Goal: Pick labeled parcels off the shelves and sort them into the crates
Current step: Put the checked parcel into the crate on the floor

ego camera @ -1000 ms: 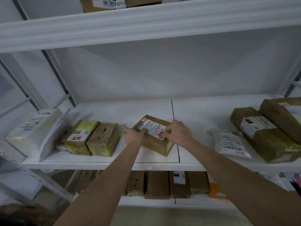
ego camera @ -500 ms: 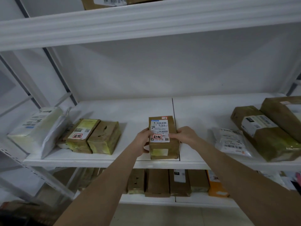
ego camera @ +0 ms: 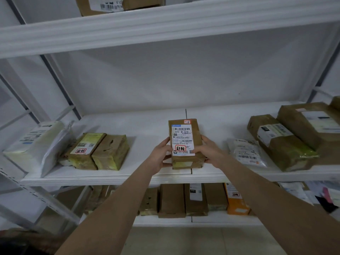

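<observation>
A small brown cardboard parcel (ego camera: 185, 126) with a white shipping label and a red stamp stands in the middle of the white shelf (ego camera: 147, 173), label facing me and tilted up. My left hand (ego camera: 161, 155) grips its left side and my right hand (ego camera: 207, 151) grips its right side. Its lower end sits close to the shelf's front edge; whether it touches the shelf I cannot tell.
Left on the shelf lie two small taped boxes (ego camera: 97, 151) and a white padded bag (ego camera: 35, 142). Right lie a white poly bag (ego camera: 245, 151) and two large brown parcels (ego camera: 283, 142). More boxes (ego camera: 184, 199) line the lower shelf. Another box (ego camera: 117, 3) sits on the top shelf.
The parcel lay flat and skewed on the shelf; my two hands turned it straight and tipped it up so its label faces me. The view has risen slightly.
</observation>
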